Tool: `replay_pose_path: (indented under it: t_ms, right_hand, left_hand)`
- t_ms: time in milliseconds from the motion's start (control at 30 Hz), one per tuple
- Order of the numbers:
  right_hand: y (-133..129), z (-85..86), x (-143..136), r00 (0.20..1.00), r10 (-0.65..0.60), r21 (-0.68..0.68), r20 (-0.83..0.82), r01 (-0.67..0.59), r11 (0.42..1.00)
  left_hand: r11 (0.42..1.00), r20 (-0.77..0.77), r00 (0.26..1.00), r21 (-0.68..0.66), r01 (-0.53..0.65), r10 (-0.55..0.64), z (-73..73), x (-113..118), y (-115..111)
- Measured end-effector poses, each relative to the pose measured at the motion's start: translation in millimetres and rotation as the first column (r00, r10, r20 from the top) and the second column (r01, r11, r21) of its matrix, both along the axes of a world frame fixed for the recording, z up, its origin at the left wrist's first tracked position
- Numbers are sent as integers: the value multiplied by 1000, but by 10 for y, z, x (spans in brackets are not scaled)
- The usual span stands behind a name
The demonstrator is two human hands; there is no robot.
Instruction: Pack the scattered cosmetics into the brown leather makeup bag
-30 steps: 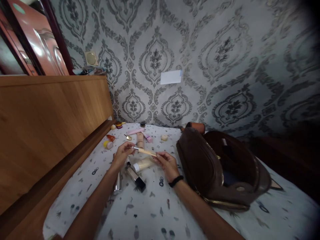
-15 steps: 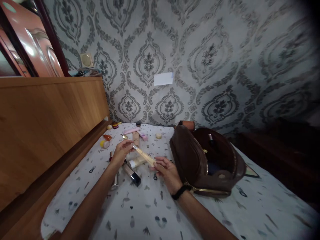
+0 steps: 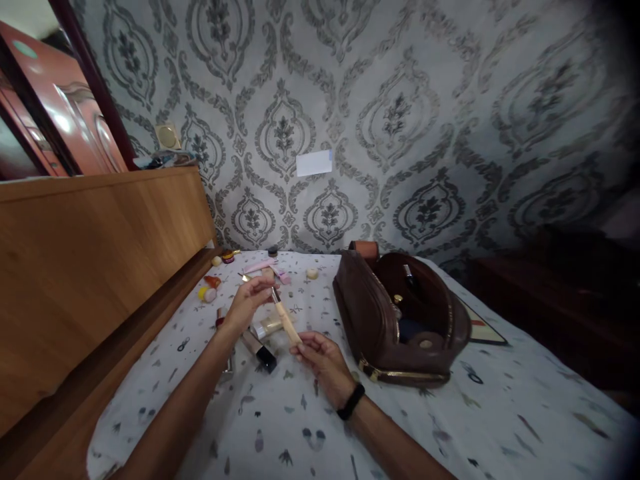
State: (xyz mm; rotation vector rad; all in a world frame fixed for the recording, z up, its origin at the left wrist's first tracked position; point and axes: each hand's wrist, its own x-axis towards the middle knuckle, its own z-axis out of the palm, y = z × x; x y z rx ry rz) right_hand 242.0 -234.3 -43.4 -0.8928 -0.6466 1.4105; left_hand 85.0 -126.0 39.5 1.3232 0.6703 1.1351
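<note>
Between my hands is a slim beige cosmetic tube (image 3: 287,323) with a narrow silver-and-dark end, tilted with that end up toward the left. My right hand (image 3: 327,363), a black band at its wrist, pinches the tube's lower end. At the upper end, the bent fingers of my left hand (image 3: 246,303) close on the narrow tip. Below them on the cloth lie a wider beige tube (image 3: 270,325) with a pale cap and a bottle with a black cap (image 3: 267,360). A silver-ended item (image 3: 229,365) is partly hidden by my left forearm.
An open brown leather bag (image 3: 365,313) stands at the right, with a flat framed item (image 3: 485,327) behind it. Toward the wall lie pink items (image 3: 260,265), a small round cream piece (image 3: 312,273) and several little containers. A wooden cabinet (image 3: 110,247) borders the left side.
The beige tube has turned steeper, its lower end moving down and left with my right hand. My left hand's fingers have shifted slightly at the tip. The whole view has shifted a little.
</note>
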Motion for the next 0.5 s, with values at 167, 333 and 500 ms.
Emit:
replay_pose_path:
  t_ms: [167, 333, 500]
  right_hand:
    - [5, -48, 0, 996, -63, -8, -61, 62, 998]
    - [25, -54, 12, 986, -111, 1, -125, 112, 994]
    - [50, -85, 26, 978, -140, 1, -153, 142, 990]
  left_hand:
    - [999, -31, 1000, 36, 4, -3, -8, 68, -41]
    - [991, -149, 987, 125, -45, 64, 10, 77, -60]
    - [974, -234, 960, 200, -104, 151, 45, 65, -68]
